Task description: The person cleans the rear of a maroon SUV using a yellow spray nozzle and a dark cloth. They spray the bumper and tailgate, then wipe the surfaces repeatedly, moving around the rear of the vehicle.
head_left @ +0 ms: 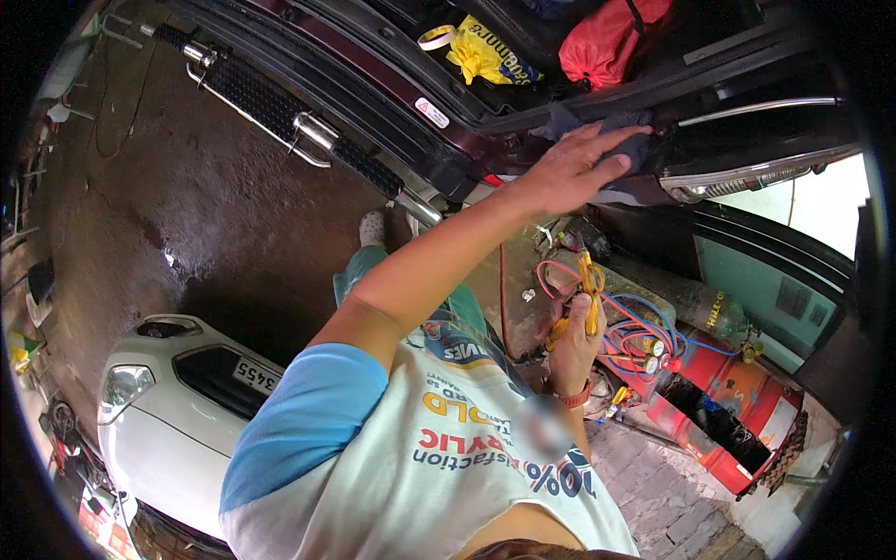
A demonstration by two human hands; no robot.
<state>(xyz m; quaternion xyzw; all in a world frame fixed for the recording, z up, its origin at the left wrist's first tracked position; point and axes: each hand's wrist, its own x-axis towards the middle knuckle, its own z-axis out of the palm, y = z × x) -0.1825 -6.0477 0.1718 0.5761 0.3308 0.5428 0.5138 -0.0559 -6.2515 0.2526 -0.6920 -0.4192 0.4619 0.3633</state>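
Note:
My left hand [581,170] reaches up to the edge of a dark vehicle body [373,103], fingers stretched out and thumb apart. A dark grey cloth [611,140] lies right beneath or beside its fingers; whether they press on it I cannot tell. Lower and to the right, my right hand [575,350], with a red band at the wrist, is closed on a yellow-handled hand tool [592,280]. Its loop-like handles stand above the thumb, and another yellow part shows at the knuckles. The fingers hide much of the tool, so its exact kind is unclear.
A tape roll [437,37], a yellow bag [485,54] and a red drawstring bag [611,42] lie inside the vehicle. A chrome-and-black step bar [266,101] juts left. Red and blue hoses [644,322], gauges and a cut red drum [737,411] crowd the right. A white car [177,392] stands left.

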